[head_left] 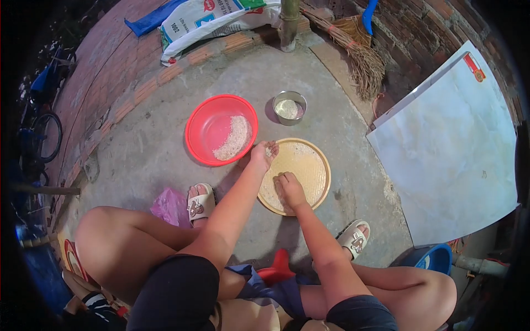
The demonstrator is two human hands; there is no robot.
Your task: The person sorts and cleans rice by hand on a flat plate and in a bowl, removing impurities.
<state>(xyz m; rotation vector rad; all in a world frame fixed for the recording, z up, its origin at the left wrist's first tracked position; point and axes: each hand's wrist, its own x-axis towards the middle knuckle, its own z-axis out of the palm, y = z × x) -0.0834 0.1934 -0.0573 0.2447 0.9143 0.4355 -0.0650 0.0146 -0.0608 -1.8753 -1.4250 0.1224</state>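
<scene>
One round tray. Left of it: one red basin, one pink bag. Beyond: one metal bowl. Right: one blue tub. Two sandals, one each side. Two hands at tray.

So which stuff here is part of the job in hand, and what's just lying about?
In use, by the look of it:
round tray, under the right hand
left hand, at the tray's edge
red basin, holding pale grains
metal bowl, probably

Lying about, probably:
pink bag
printed sack
straw broom
blue basin
</scene>
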